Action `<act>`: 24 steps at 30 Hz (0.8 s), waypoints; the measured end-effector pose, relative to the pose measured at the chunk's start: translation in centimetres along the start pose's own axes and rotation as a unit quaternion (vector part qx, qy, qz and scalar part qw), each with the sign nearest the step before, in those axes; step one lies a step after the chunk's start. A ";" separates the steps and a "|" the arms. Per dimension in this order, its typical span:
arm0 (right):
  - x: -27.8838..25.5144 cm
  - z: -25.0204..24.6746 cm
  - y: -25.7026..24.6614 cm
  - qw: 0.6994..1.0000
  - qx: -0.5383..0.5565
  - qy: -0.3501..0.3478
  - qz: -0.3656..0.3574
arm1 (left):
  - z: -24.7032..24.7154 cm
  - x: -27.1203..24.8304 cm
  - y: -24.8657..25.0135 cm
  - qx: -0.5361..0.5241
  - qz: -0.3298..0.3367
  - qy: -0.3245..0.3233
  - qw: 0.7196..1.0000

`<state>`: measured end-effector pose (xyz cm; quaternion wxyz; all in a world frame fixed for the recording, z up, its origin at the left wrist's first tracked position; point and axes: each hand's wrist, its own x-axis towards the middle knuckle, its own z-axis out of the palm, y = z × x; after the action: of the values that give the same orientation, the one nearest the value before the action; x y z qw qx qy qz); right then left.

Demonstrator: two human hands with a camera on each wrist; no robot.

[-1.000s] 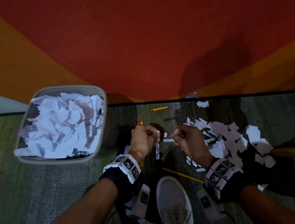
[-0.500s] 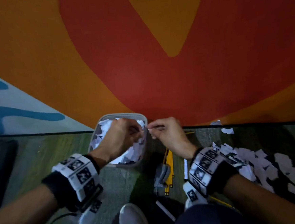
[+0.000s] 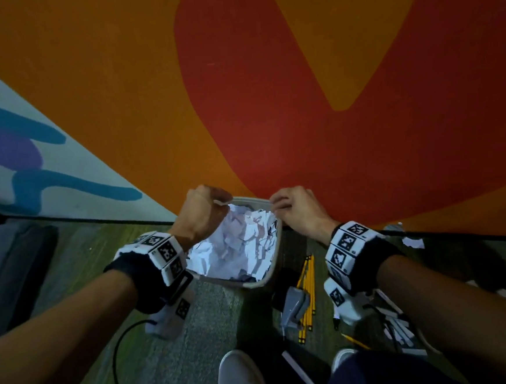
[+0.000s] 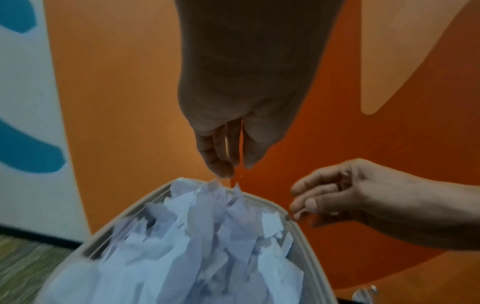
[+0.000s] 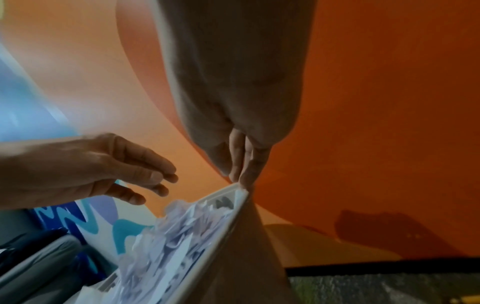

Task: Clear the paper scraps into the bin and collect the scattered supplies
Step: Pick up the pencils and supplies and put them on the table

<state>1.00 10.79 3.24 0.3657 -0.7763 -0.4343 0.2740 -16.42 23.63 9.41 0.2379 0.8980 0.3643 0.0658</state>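
Observation:
A grey bin (image 3: 276, 252) stands on the carpet by the painted wall, heaped with white paper scraps (image 3: 237, 244). My left hand (image 3: 218, 205) hangs over the bin's far left corner. In the left wrist view its fingers (image 4: 223, 164) point loosely down and hold nothing. My right hand (image 3: 277, 203) is at the far right corner with its fingers curled. Its fingertips (image 5: 242, 178) are pressed together right at the bin's rim (image 5: 213, 246). Whether they pinch a scrap, the rim or nothing is hidden.
Yellow pencils (image 3: 306, 290) and a grey stapler (image 3: 294, 305) lie on the carpet right of the bin. White markers (image 3: 398, 325) and loose scraps (image 3: 413, 241) lie further right. My shoes (image 3: 239, 377) are below, and a dark object (image 3: 15, 265) sits at the left.
Both hands rose from the scrap pile on the floor and moved left over the bin. They had been pinched together half a second ago; now they are apart and the left fingers have loosened.

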 end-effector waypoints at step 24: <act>-25.2 -15.9 26.3 0.951 -0.084 0.003 0.297 | 25.8 -2.6 16.8 -0.105 0.120 -0.322 0.933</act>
<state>13.37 -25.79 -6.01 0.2031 -0.8989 -0.2046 0.3301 -0.34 1.58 -5.15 0.4259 0.8779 0.1484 -0.1610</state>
